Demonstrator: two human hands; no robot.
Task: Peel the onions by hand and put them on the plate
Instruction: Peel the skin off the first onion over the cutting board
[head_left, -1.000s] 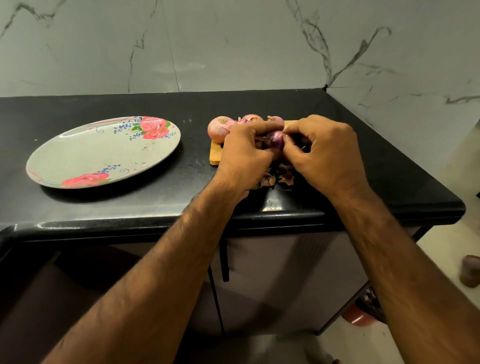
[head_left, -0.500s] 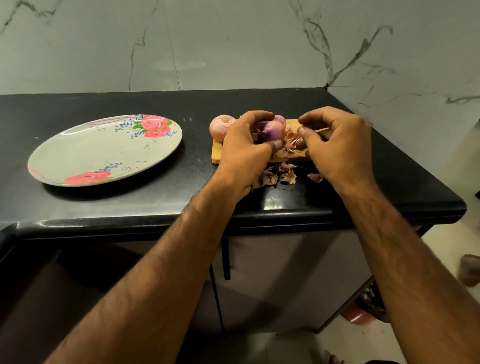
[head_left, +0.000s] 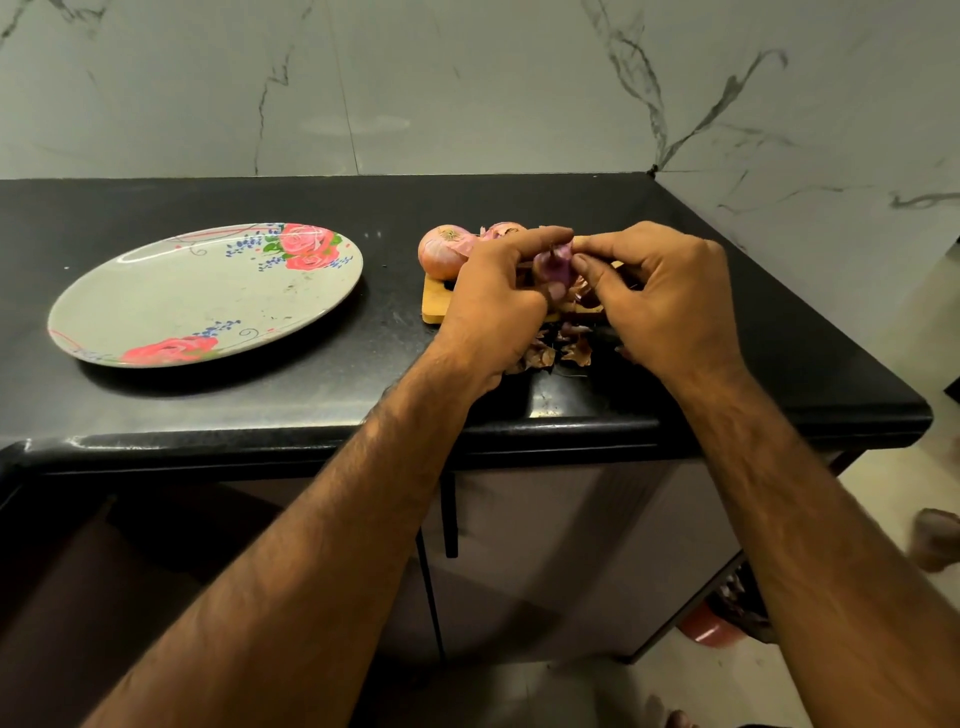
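A small purple onion (head_left: 555, 262) is held above the wooden board (head_left: 435, 304). My left hand (head_left: 498, 306) grips it from the left with curled fingers and thumb. My right hand (head_left: 662, 296) pinches the skin at its top right. An unpeeled pink onion (head_left: 441, 250) sits at the board's left end, and another onion (head_left: 503, 229) shows just behind my left hand. The flowered plate (head_left: 208, 291) lies on the left of the black counter (head_left: 363, 364), with nothing on it.
Dry onion skins (head_left: 563, 351) lie on the counter in front of the board, near the front edge. A marble wall runs behind and along the right side. The counter ends at the right, with floor below.
My right hand, apart from the onion half a second ago, has come back to it and pinches its skin. The left hand still holds the onion over the board.
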